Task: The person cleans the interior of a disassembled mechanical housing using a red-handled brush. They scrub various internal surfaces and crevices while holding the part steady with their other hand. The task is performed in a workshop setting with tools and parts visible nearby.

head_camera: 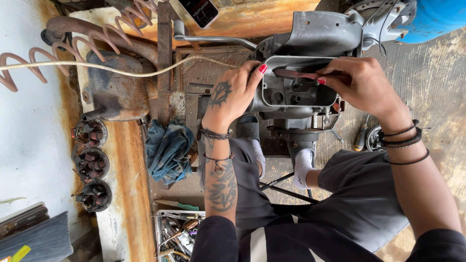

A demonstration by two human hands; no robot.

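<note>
A grey metal engine housing stands in front of me, with an open rectangular cavity facing up. My left hand grips the cavity's left rim, thumb on the edge. My right hand pinches a thin reddish strip and holds it across the top of the opening. Both wrists carry dark bracelets.
A rusty motor with a coiled spring sits on the left bench. Three round dark parts line the bench edge. A blue rag, a tray of tools, a screwdriver and a phone lie around.
</note>
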